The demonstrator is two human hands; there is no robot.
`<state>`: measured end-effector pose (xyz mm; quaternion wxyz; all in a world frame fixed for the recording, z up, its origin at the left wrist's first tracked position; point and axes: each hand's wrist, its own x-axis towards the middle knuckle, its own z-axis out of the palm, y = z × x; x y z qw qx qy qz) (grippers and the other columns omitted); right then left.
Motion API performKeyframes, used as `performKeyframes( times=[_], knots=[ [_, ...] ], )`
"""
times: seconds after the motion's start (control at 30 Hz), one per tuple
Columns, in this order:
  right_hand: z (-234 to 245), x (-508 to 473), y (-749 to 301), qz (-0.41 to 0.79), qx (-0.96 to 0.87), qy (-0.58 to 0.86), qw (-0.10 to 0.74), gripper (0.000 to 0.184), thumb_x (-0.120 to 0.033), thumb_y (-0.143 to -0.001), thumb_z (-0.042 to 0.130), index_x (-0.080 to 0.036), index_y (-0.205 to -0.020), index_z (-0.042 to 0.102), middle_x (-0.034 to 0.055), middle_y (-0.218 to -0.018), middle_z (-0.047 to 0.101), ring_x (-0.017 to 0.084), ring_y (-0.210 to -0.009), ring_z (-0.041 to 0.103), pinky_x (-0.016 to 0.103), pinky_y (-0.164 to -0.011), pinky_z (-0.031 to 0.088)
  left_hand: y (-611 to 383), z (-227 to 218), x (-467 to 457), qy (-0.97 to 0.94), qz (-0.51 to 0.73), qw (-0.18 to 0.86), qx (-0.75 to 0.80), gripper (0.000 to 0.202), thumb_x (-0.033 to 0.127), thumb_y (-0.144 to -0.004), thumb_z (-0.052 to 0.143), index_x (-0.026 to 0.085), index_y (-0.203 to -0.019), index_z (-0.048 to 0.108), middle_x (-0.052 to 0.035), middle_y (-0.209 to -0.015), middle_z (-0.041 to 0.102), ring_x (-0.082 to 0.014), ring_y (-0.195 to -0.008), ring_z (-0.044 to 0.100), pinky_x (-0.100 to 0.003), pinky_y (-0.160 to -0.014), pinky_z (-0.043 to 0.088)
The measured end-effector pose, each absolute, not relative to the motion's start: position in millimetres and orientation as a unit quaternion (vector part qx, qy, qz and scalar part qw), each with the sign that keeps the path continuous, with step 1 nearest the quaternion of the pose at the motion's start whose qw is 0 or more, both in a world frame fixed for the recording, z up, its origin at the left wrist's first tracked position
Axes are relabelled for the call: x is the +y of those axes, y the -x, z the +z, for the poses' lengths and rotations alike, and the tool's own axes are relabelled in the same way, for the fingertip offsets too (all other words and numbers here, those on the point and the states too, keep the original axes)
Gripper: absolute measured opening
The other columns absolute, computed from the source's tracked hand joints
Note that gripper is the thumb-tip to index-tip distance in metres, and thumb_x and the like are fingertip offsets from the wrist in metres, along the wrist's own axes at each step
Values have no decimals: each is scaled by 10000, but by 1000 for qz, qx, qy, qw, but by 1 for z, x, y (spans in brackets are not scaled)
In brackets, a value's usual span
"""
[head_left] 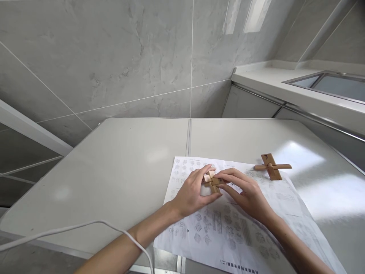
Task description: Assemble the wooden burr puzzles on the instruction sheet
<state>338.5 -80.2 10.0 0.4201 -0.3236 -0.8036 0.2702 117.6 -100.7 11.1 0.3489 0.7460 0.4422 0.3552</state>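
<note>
Over the printed paper sheet [205, 247], both my hands hold a small wooden interlocking puzzle [214, 180] made of notched blocks. My left hand [191, 190] grips it from the left, fingers at the far side and thumb at the near edge. From the right, my right hand [245, 188] pinches one of its blocks, which carries a dark mark. The fingers cover part of the puzzle. To the right, a second group of wooden puzzle pieces [273, 172] lies crossed, a flat marked piece with a stick across it, at the paper's far edge.
The paper lies on a pale folding table [128, 160] with a seam down its middle. A white cable [102, 222] runs across the near left, over my left forearm. Behind stands a grey tiled wall [128, 53]; a white counter with a sink [327, 85] is at the right.
</note>
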Motion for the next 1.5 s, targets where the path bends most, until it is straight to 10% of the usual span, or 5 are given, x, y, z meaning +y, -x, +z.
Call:
performKeyframes(
  times=[0.77,1.1,1.5],
  knots=[
    [8,-79,-337,476,-692,427,336,343,-519,-1097,500,-249,-1227,669,81,-1179,744,246,-1047,695,364,-911,530,-118,18,-103,-696,411,419,413,802,464,-871,874,326,-1538,451,-91,-1483,637,-322,-1360,625,-546,-1167,508],
    [20,-84,-337,587,-642,408,275,576,-664,-1080,448,-221,-726,543,5,-668,594,151,-619,512,292,-623,420,-118,20,-103,-745,396,395,363,831,381,-887,863,353,-1569,389,-86,-1547,593,-321,-1419,572,-574,-1200,467],
    [4,-62,-349,753,-310,402,418,441,-598,-949,725,-233,-796,531,-38,-660,460,101,-498,362,204,-367,355,-120,17,-102,-687,389,409,459,685,378,-959,758,327,-1538,396,-109,-1528,548,-291,-1321,618,-529,-1133,524]
  ],
)
